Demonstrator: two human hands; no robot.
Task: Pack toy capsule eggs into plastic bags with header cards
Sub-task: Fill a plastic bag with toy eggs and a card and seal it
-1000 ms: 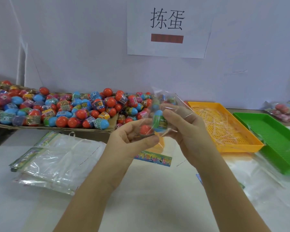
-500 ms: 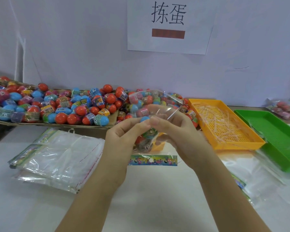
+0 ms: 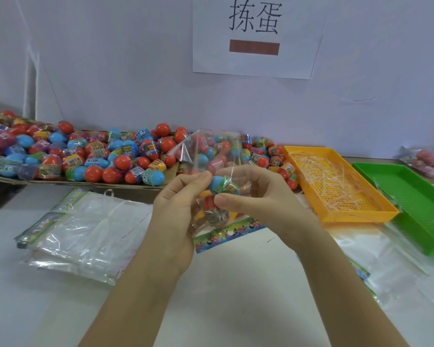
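hands grip bag (image 3: pixel 212 156) holding blue egg (image 3: pixel 222 185).

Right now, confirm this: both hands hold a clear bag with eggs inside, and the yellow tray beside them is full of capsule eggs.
One thing is wrong. In the head view the yellow tray holds only thin pale strips, nothing else. The rest stands: the left hand and the right hand hold the clear bag with eggs inside.

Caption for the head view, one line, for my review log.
Left hand pinches a clear plastic bag with a header card while the right hand holds a blue-green capsule egg at it.
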